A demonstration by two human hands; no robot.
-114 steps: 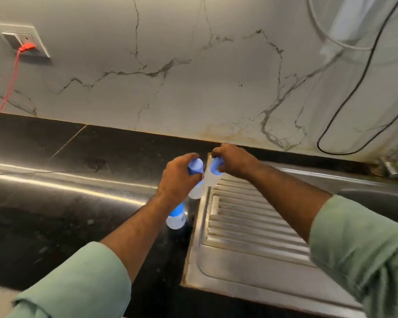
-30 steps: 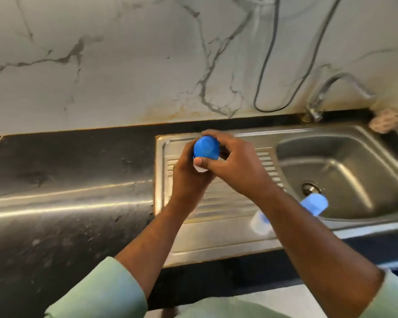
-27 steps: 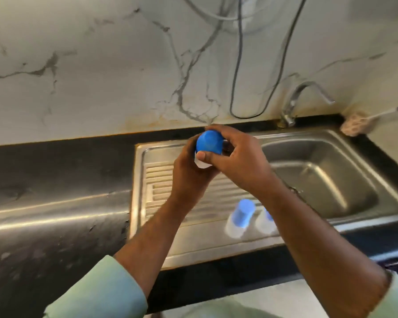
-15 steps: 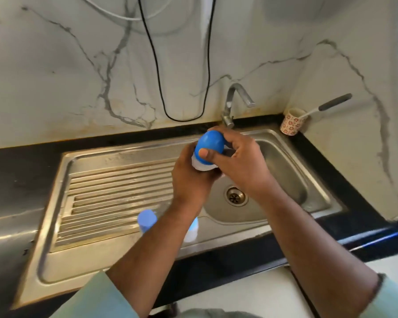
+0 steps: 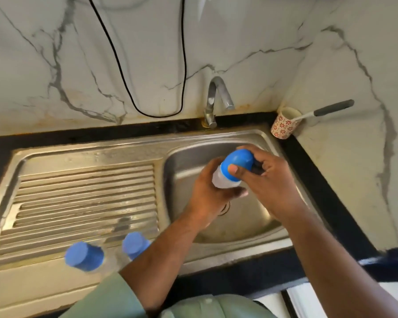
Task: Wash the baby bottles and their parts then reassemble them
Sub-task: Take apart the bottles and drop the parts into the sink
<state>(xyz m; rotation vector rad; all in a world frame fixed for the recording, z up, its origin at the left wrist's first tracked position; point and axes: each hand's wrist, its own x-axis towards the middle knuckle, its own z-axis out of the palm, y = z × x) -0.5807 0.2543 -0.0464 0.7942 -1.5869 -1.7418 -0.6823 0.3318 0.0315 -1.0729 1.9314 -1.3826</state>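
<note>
Gripping a baby bottle [image 5: 223, 181] above the sink basin [image 5: 189, 161], the left hand [image 5: 208, 193] clasps its body while the right hand [image 5: 271, 180] fingers pinch its blue cap [image 5: 238, 160].

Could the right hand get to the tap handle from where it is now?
Probably yes, once it lets go. The right hand grips the blue cap of the bottle over the sink; nothing stands between it and the tap.
</note>
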